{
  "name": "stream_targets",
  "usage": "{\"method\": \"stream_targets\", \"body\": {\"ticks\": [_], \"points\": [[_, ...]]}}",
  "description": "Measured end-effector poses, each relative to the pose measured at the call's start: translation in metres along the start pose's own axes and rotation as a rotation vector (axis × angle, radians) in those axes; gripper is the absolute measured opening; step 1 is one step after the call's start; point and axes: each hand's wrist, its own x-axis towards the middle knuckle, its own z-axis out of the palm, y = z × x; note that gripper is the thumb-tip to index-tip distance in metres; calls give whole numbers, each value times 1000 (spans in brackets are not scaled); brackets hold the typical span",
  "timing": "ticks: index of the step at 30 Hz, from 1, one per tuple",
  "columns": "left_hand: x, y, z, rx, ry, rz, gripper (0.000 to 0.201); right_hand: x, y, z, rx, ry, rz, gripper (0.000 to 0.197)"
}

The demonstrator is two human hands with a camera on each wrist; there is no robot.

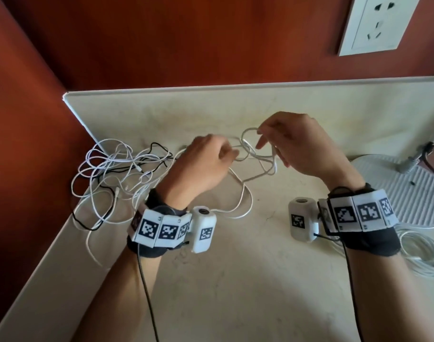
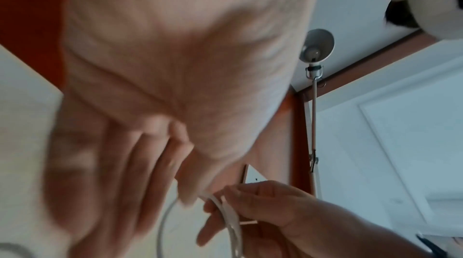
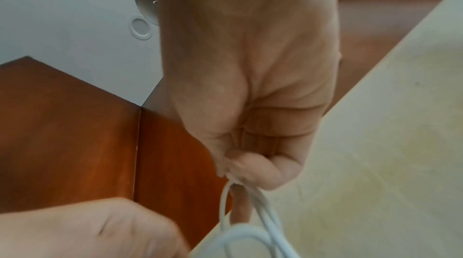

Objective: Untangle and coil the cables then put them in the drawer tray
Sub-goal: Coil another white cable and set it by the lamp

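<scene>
Two hands are working one white cable (image 1: 256,156) above the counter (image 1: 235,280). The right hand (image 1: 302,146) pinches the top of a few gathered loops between thumb and fingers (image 3: 253,171), and the loops hang down from that pinch toward the surface. The left hand (image 1: 203,166) sits just at nine o'clock of the loops, fingers (image 2: 185,189) curled on the run of cable that feeds into them. So the coil's long axis hangs roughly top to bottom from the right hand, and the slack trails toward six o'clock, lying in a loose curve on the counter between the wrists. I judge the next wrap turns on the left hand bringing its strand across to the right-hand pinch.

Out at nine o'clock lies the tangled heap (image 1: 117,174) of white and black cables, well apart from the coil. The counter is pale stone against a red-brown wall (image 1: 161,45), with a wall socket (image 1: 376,23) at one o'clock. No drawer tray is in sight.
</scene>
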Motion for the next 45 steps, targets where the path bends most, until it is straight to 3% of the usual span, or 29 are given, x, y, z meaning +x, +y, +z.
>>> {"method": "stream_targets", "body": {"ticks": [2, 3, 5, 7, 8, 12, 17, 22, 25, 31, 34, 39, 45], "points": [[-2, 8, -5, -118, 241, 119, 11, 0, -5, 5, 97, 12, -47, 22], [-1, 10, -6, -133, 311, 167, 17, 0, -8, 7, 179, 20, -59, 23], [0, 11, -6, -127, 282, 188, 31, 0, -14, 12, 392, 15, -71, 25], [-2, 12, -7, -199, 191, 166, 17, 1, -21, 17, 535, 18, -81, 25], [-2, 13, -9, -258, 184, 167, 10, 1, -24, 19, 568, 31, -88, 24], [-1, 5, -23, -438, 330, 146, 24, 2, -26, 25, 612, 111, -101, 20], [-1, 2, -35, -807, 255, 39, 26, 4, -20, 28, 721, 168, -37, 16], [-3, 7, -42, -1016, 266, 194, 27, 7, -14, 30, 867, 194, 82, 16], [-2, 10, -41, -1002, 284, 252, 27, 5, -12, 27, 862, 140, 140, 16], [-1, 11, -30, -865, 275, 278, 22, -3, -15, 18, 707, -69, 117, 67], [2, 7, -28, -773, 311, 283, 26, -7, -14, 16, 515, -187, 127, 65], [13, -11, -24, -571, 448, 235, 38, -6, -16, 10, 291, -62, 169, 44], [14, -29, -31, -401, 555, 122, 31, -10, -16, -5, 149, -33, 12, 64]]}}
